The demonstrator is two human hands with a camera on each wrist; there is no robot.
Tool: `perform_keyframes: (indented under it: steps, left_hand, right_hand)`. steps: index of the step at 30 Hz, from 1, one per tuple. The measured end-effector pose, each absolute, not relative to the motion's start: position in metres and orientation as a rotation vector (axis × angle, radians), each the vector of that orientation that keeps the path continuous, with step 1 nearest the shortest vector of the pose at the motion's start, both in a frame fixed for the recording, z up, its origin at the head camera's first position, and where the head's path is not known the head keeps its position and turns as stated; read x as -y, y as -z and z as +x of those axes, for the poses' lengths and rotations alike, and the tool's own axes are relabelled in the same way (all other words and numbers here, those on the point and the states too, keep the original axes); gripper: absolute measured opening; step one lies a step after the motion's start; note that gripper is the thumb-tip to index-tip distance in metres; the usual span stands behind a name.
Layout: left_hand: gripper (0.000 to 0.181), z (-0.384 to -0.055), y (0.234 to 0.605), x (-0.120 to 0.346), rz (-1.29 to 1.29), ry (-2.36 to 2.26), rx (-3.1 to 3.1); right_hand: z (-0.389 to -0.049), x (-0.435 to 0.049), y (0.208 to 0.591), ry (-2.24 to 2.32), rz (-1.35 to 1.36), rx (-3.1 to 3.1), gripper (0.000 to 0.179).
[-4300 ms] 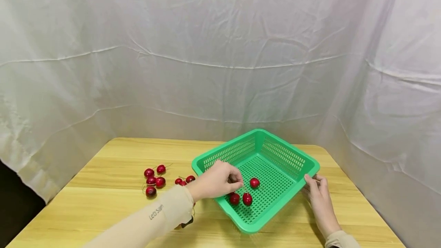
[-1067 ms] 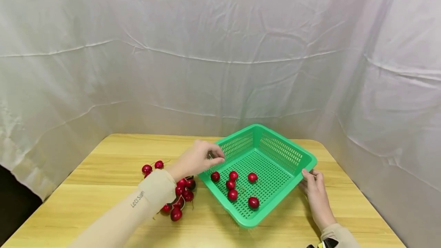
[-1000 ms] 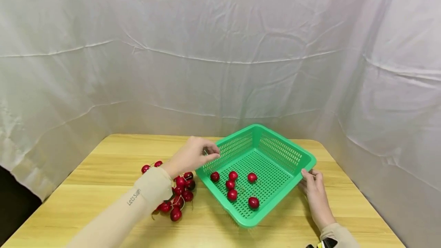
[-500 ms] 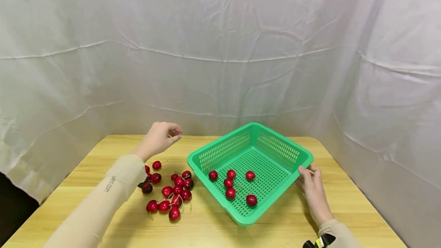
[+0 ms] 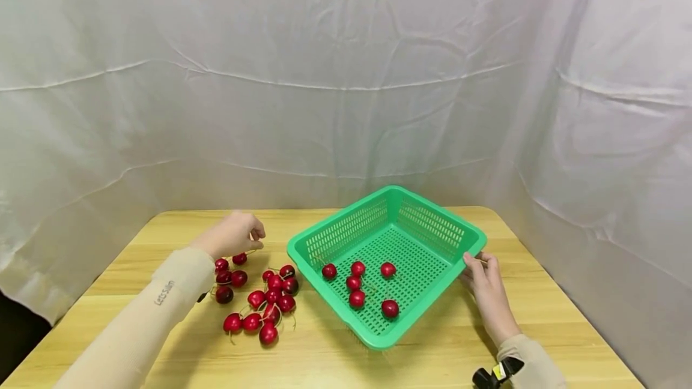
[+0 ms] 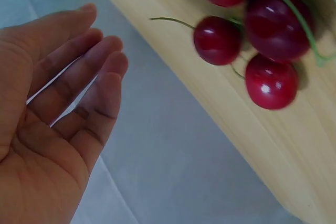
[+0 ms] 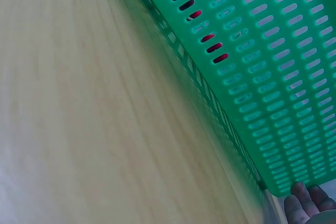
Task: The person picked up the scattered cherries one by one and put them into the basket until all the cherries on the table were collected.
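My left hand (image 5: 231,235) hovers above the back of the left cherry cluster (image 5: 239,278), holding nothing. In the left wrist view its fingers (image 6: 97,106) are loosely bent and apart from the red cherries (image 6: 271,81) with green stems. My right hand (image 5: 491,299) grips the right corner of a green perforated plastic basket (image 5: 346,230), thumb on the rim and fingers underneath. Several cherries (image 5: 354,283) lie spread over the basket's floor, which tilts toward me. From the right wrist, the basket's slotted wall (image 7: 262,77) shows, with red glimpsed through some slots.
A second cluster of cherries (image 5: 273,296) lies on the wooden table (image 5: 303,365) between the left hand and the basket. Pale curtains (image 5: 335,107) hang behind and at both sides. A black device with a yellow tag (image 5: 494,372) sits at the right wrist.
My left hand has moved left from over the basket, then down toward the left cherry cluster. More cherries lie in the basket than in the earliest frame. The right hand keeps its grip.
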State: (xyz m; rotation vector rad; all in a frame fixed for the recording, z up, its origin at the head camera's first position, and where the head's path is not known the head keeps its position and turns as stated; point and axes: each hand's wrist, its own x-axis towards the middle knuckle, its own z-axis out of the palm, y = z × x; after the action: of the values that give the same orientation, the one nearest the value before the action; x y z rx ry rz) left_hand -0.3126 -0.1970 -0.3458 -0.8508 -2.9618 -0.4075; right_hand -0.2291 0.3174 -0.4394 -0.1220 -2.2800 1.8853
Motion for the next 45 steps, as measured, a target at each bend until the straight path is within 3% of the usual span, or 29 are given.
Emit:
perform_keyframes:
  steps: [25,33,39,45]
  left_hand:
    - [0.011,-0.318,0.368,0.200,-0.797,0.182,3.014]
    - [0.004,-0.322,0.375,0.198,-0.838,0.130,2.972]
    - [0.022,-0.322,0.379,0.199,-0.865,0.150,2.938]
    - [0.026,-0.321,0.382,0.200,-0.879,0.143,2.896]
  right_hand:
    - [-0.233,-0.318,0.438,-1.887,-0.157,2.290,0.055]
    - [-0.233,-0.317,0.439,-1.885,-0.149,2.291,0.054]
    - [-0.232,-0.317,0.441,-1.874,-0.142,2.296,0.055]
    - [-0.232,-0.316,0.441,-1.872,-0.151,2.299,0.055]
